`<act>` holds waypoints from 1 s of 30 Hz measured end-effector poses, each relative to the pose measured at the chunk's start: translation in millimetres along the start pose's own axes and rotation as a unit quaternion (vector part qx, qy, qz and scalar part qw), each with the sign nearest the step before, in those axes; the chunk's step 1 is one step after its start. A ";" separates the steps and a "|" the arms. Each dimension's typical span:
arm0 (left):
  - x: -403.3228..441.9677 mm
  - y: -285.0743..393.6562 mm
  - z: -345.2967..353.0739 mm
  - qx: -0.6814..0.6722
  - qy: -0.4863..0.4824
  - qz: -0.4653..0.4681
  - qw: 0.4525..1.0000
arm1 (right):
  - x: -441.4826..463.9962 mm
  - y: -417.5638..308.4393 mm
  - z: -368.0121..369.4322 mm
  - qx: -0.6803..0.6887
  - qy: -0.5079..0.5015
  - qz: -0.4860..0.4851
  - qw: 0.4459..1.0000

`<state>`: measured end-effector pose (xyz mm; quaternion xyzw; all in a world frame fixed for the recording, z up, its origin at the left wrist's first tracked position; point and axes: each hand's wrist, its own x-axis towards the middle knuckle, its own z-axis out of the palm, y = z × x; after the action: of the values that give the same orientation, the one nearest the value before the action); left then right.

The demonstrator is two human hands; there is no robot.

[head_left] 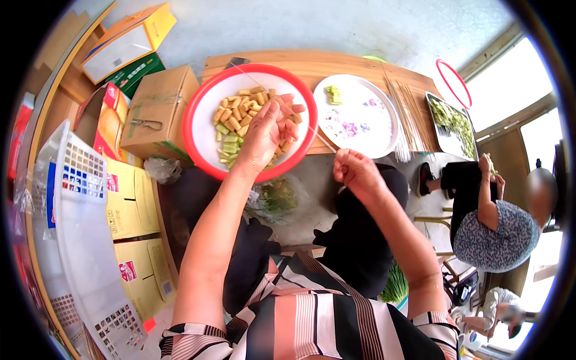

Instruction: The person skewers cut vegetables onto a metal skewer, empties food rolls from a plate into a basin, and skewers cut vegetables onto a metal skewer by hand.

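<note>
My right hand (358,173) is closed in a pinch on the end of a thin skewer (322,138). The skewer slants up and left across my left hand (267,129), which hovers palm up over a red-rimmed white basin (197,129). My left fingers are curled in with the thumb bent over them; what lies between them I cannot make out. In the basin are many short tan pieces (237,114) and pale green cut stalk pieces (230,147). Right of the basin, a white flowered plate (360,90) carries a small bunch of green pieces (333,95).
Loose skewers (411,114) lie right of the plate on the wooden table (282,58). Beyond them stands a tray of chopped greens (453,126). Cardboard boxes (153,111) and a white plastic crate (90,240) crowd the left. A seated person (498,234) works at right, another farther back.
</note>
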<state>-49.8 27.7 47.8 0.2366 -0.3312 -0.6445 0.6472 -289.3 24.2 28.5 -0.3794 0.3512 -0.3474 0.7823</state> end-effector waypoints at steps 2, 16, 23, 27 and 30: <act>1.8 0.6 -20.8 0.017 0.029 0.022 0.999 | 4.3 20.3 9.3 -0.007 -0.040 0.037 0.999; -19.6 -5.2 -26.0 0.284 -0.118 -0.290 0.907 | 68.8 3.4 39.6 -0.096 -0.056 0.009 0.994; -8.8 12.2 -60.6 0.437 0.047 -0.177 0.881 | 80.4 13.6 11.5 0.065 -0.018 -0.029 0.997; -12.1 18.7 -89.0 0.675 0.115 -0.122 0.719 | 77.0 3.4 7.9 0.038 -0.008 -0.037 0.999; -21.2 8.4 -101.3 0.786 0.047 -0.165 0.594 | 72.0 0.9 14.0 0.017 -0.021 -0.028 0.999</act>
<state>31.3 36.9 -16.4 0.7343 -0.6335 -0.2188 0.1079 -240.8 -28.8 13.6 -0.3834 0.3178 -0.3671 0.7856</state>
